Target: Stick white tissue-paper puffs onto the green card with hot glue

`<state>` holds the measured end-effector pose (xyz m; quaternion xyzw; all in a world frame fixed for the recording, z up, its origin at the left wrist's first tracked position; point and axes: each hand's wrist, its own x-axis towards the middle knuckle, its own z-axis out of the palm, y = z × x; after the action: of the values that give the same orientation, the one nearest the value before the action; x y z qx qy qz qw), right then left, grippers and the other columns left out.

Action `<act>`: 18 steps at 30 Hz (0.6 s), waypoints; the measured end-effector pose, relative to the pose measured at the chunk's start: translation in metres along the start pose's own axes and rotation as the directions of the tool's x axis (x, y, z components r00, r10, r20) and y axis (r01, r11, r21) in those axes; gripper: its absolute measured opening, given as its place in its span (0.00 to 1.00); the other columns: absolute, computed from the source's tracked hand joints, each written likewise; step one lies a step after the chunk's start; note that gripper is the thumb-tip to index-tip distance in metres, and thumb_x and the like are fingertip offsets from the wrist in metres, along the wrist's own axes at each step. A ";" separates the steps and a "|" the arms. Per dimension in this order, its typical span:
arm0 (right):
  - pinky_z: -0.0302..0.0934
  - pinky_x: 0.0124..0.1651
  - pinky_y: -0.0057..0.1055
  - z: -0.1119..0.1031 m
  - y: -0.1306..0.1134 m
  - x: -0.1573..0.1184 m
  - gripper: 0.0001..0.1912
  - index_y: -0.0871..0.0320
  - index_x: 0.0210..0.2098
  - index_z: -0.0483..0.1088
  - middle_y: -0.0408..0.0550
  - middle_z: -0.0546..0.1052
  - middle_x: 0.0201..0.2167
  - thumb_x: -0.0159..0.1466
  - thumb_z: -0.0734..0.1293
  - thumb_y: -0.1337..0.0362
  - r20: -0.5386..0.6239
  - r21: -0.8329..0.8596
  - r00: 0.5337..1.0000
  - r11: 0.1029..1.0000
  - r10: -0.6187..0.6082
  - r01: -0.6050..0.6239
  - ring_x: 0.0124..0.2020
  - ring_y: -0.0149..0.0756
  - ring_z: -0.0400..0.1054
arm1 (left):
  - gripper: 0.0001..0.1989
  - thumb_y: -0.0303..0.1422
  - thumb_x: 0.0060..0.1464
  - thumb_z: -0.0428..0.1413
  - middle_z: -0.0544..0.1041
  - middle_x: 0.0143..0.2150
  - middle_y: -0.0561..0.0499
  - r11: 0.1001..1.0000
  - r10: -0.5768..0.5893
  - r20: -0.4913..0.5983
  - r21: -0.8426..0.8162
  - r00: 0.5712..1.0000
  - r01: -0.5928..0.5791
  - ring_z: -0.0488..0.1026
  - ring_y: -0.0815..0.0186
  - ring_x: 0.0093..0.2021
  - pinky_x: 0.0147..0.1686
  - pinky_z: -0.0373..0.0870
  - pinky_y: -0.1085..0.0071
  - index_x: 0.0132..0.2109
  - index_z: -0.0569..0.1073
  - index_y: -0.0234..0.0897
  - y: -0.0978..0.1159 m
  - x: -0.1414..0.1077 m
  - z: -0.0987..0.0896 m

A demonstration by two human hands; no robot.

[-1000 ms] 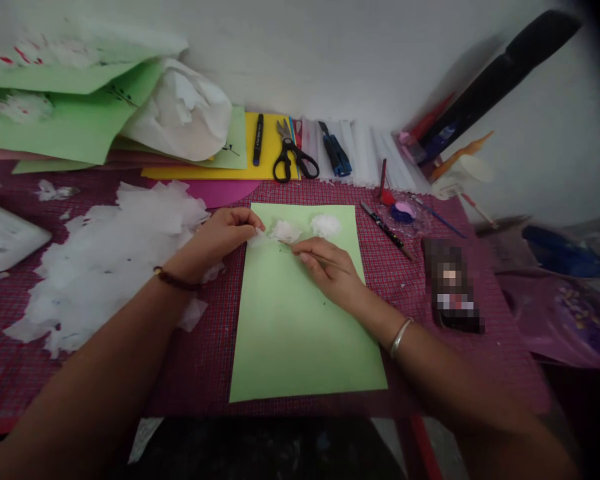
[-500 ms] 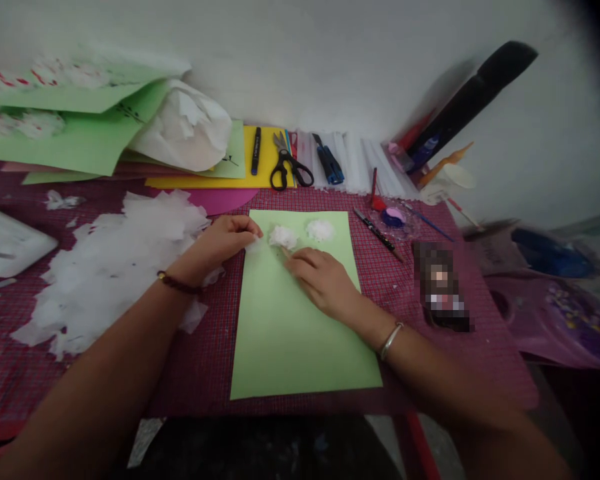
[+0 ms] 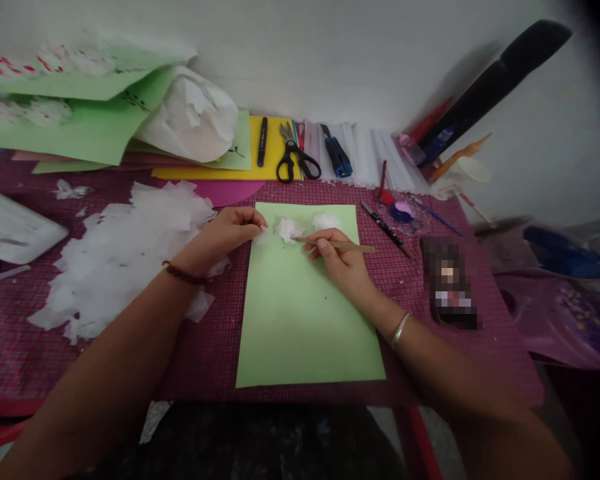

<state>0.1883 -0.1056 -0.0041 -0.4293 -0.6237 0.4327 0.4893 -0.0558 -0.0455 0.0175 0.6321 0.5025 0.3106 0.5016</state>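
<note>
We have a smooth, matt, light-green rectangular sheet of paper lying flat on the bench, which wears a red-and-blue checked cloth; near the sheet's far edge sit two white ruffled clumps, one a rounded, crumpled tissue tuft left of centre, the other a similar fluffy white puff just to its right.

Our left hand is over the sheet's far left corner, its grip pinching a small, filmy wisp of white tissue between thumb and fingertips; a dark braided bracelet rings that wrist. Our right hand has its grip pressed around a slim, pale-brown wooden stick, held nearly level, its tip at the near edge of the tuft; whether it presses into the tissue we cannot tell; a smooth silver bangle circles this wrist.

To the left of the sheet spreads a loose heap of thin, translucent white tissue pieces, ragged-edged and overlapping; beyond the sheet lie black-handled metal scissors and a slender black marker, both on flat yellow paper; to the right stands a clear, scalloped dish with red, pink and dark-blue patches.
</note>
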 end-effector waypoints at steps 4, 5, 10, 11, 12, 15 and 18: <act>0.67 0.39 0.33 0.001 0.001 0.000 0.12 0.53 0.42 0.73 0.45 0.77 0.35 0.71 0.62 0.54 0.090 -0.071 0.995 0.997 -0.033 0.039 0.35 0.32 0.71 | 0.03 0.31 0.47 0.58 0.68 0.22 0.56 0.999 -0.048 0.096 -0.014 0.994 0.050 0.57 0.72 0.23 0.23 0.51 0.72 0.32 0.75 0.37 0.012 -0.008 -0.004; 0.67 0.39 0.33 0.001 0.001 0.000 0.12 0.54 0.42 0.73 0.45 0.77 0.36 0.71 0.62 0.55 0.110 -0.096 0.993 0.994 -0.049 0.060 0.35 0.32 0.71 | 0.03 0.31 0.47 0.58 0.69 0.23 0.55 0.999 -0.045 0.129 -0.005 0.991 0.046 0.58 0.72 0.23 0.24 0.52 0.73 0.32 0.75 0.37 0.015 -0.009 -0.004; 0.67 0.44 0.34 0.001 0.000 0.001 0.10 0.56 0.42 0.74 0.47 0.78 0.38 0.71 0.61 0.61 0.135 -0.208 0.983 0.967 -0.122 0.149 0.40 0.34 0.72 | 0.11 0.31 0.48 0.56 0.71 0.25 0.55 0.978 0.014 0.287 0.195 0.958 -0.073 0.62 0.71 0.25 0.26 0.57 0.74 0.39 0.78 0.36 0.019 -0.011 0.003; 0.67 0.45 0.34 0.001 0.001 0.001 0.10 0.56 0.42 0.74 0.47 0.78 0.39 0.72 0.61 0.62 0.139 -0.226 0.980 0.959 -0.141 0.170 0.41 0.34 0.73 | 0.13 0.30 0.48 0.55 0.70 0.24 0.55 0.967 0.033 0.291 0.232 0.956 -0.104 0.61 0.71 0.25 0.25 0.56 0.74 0.42 0.78 0.35 0.018 -0.011 0.004; 0.67 0.46 0.35 0.001 0.001 0.001 0.10 0.55 0.43 0.74 0.48 0.78 0.39 0.72 0.61 0.62 0.148 -0.245 0.974 0.948 -0.169 0.201 0.41 0.34 0.73 | 0.15 0.30 0.48 0.54 0.68 0.24 0.56 0.958 0.050 0.295 0.254 0.954 -0.129 0.60 0.71 0.24 0.25 0.56 0.75 0.43 0.78 0.35 0.018 -0.011 0.004; 0.67 0.47 0.36 0.001 0.000 0.000 0.11 0.54 0.45 0.74 0.48 0.78 0.41 0.73 0.60 0.63 0.215 -0.331 0.944 0.891 -0.250 0.311 0.44 0.36 0.73 | 0.16 0.29 0.48 0.53 0.65 0.23 0.57 0.951 0.084 0.288 0.261 0.954 -0.163 0.58 0.72 0.23 0.23 0.55 0.75 0.44 0.78 0.34 0.014 -0.010 0.004; 0.67 0.46 0.36 0.002 -0.003 -0.001 0.12 0.53 0.46 0.74 0.49 0.77 0.43 0.73 0.59 0.63 0.284 -0.450 0.926 0.819 -0.248 0.357 0.44 0.37 0.72 | 0.16 0.28 0.47 0.53 0.65 0.23 0.57 0.951 0.083 0.290 0.263 0.953 -0.163 0.58 0.72 0.23 0.23 0.55 0.75 0.44 0.77 0.34 0.011 -0.008 0.005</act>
<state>0.1862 -0.1079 -0.0017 -0.3862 -0.8221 0.2187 0.3566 -0.0506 -0.0548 0.0271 0.7649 0.4262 0.1752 0.4502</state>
